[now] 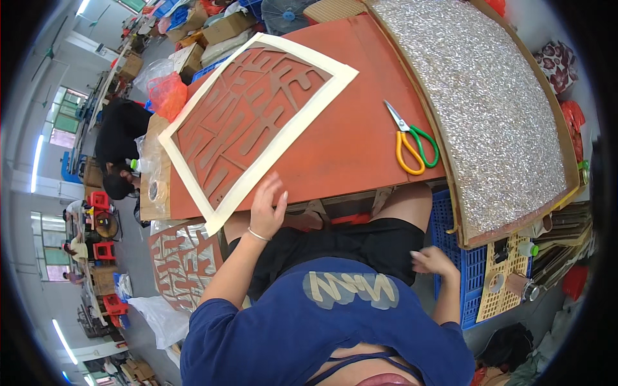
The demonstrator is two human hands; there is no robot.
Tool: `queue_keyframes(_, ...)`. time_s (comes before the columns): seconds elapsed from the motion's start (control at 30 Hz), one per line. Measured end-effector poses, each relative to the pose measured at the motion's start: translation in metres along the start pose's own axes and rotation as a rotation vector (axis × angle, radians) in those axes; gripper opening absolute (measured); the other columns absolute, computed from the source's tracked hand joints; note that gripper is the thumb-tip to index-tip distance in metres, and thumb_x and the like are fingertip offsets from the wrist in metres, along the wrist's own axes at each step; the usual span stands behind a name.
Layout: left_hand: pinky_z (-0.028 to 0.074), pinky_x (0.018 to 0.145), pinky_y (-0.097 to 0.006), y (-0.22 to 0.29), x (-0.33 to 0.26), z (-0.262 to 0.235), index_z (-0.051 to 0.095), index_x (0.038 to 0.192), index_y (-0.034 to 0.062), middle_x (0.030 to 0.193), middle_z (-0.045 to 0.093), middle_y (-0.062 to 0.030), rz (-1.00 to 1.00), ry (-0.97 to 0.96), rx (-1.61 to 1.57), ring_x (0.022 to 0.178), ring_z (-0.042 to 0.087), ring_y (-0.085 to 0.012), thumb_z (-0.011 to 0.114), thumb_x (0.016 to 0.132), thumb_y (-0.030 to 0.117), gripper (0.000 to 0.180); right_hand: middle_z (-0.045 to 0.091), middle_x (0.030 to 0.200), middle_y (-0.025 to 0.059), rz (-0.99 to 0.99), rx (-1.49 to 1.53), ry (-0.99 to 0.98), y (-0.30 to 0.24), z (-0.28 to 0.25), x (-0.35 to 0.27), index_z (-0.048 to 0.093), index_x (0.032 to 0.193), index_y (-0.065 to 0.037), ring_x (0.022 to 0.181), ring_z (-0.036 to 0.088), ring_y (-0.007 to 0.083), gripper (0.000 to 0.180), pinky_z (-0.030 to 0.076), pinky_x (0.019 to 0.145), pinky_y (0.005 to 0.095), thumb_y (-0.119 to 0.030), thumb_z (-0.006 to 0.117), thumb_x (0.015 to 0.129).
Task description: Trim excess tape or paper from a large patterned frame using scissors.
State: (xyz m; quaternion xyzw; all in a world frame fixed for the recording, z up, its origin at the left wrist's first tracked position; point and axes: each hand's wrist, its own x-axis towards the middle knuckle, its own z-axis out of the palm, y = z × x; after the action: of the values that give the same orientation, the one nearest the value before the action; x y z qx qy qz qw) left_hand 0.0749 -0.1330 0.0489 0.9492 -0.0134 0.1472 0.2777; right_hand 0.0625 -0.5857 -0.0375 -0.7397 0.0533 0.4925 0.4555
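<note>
A brown panel with raised, stroke-like shapes point(246, 122), edged by a wide cream border point(279, 148), lies slanted on a reddish-brown tabletop point(360, 103). My left hand point(267, 204), wearing a bracelet, is at the border's near edge with its fingers apart and nothing held. Whether its fingertips touch the border I cannot tell. Beside my lap on the right, my right hand point(434, 260) hangs empty, fingers loosely bent and parted. Scissors with one yellow and one green handle point(403, 127) rest on the tabletop to the right, their blades pointing away from me.
At the right stands a big shallow tray point(518, 219) full of glittering silvery bits point(502, 109). Below it are a blue plastic crate point(473, 283) and a bottle point(520, 286). Another cut-out panel point(187, 260) lies low at the left. A person in black point(119, 138) bends beyond the table's left end.
</note>
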Motion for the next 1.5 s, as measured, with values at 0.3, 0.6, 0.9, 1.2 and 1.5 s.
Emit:
queue_keyframes(0.3,0.01,0.11,-0.051,-0.053,0.03,0.03,0.022,0.137,-0.0096,0.147,0.014,-0.0261,-0.183,-0.217,0.553,0.138,0.011,-0.0364,0.04,0.082,0.067,0.097,0.034,0.138,0.0249,-1.25,-0.739,0.776,-0.311,0.088,0.145,0.035,0.132,0.004,0.131,0.031,0.0346,0.061,0.025,0.106,0.0476,-0.031,0.058,0.087)
queue_keyframes(0.6,0.007,0.111,-0.049,-0.067,-0.036,-0.028,0.018,0.137,-0.0121,0.146,0.01,-0.0283,-0.39,-0.252,0.488,0.138,0.008,-0.0386,0.048,0.077,0.068,0.105,0.025,0.142,0.0263,-0.887,-1.068,1.16,-0.369,-0.002,0.25,0.026,0.136,0.008,0.135,0.021,0.0358,0.086,0.016,0.107,0.0552,-0.057,0.049,0.083)
queue_keyframes(0.9,0.009,0.11,-0.05,-0.086,-0.062,-0.041,0.022,0.134,-0.0131,0.145,0.014,-0.0292,-0.472,-0.181,0.512,0.137,0.011,-0.0392,0.067,0.071,0.052,0.102,0.023,0.144,0.0254,-1.251,-1.305,0.009,-0.336,0.217,0.17,0.024,0.137,0.007,0.136,0.017,0.0375,0.093,0.013,0.112,0.0457,-0.06,0.052,0.079)
queue_keyframes(1.2,0.021,0.109,-0.048,-0.115,-0.074,-0.051,0.034,0.132,-0.0089,0.14,0.031,-0.0264,-0.189,-0.2,0.727,0.132,0.029,-0.0375,0.043,0.084,0.005,0.051,0.025,0.143,0.0243,-0.599,-1.107,0.649,-0.369,0.024,0.203,0.023,0.136,0.009,0.135,0.021,0.0356,0.094,0.018,0.111,0.042,-0.054,0.06,0.077)
queue_keyframes(1.5,0.027,0.107,-0.049,-0.136,-0.084,-0.064,0.046,0.124,-0.0068,0.13,0.045,-0.0249,-0.043,-0.142,0.74,0.123,0.043,-0.0349,0.047,0.082,0.004,0.043,0.026,0.142,0.0253,-0.816,-1.128,0.619,-0.353,0.076,0.203,0.025,0.136,0.008,0.133,0.021,0.0413,0.099,0.015,0.111,0.0447,-0.06,0.059,0.074)
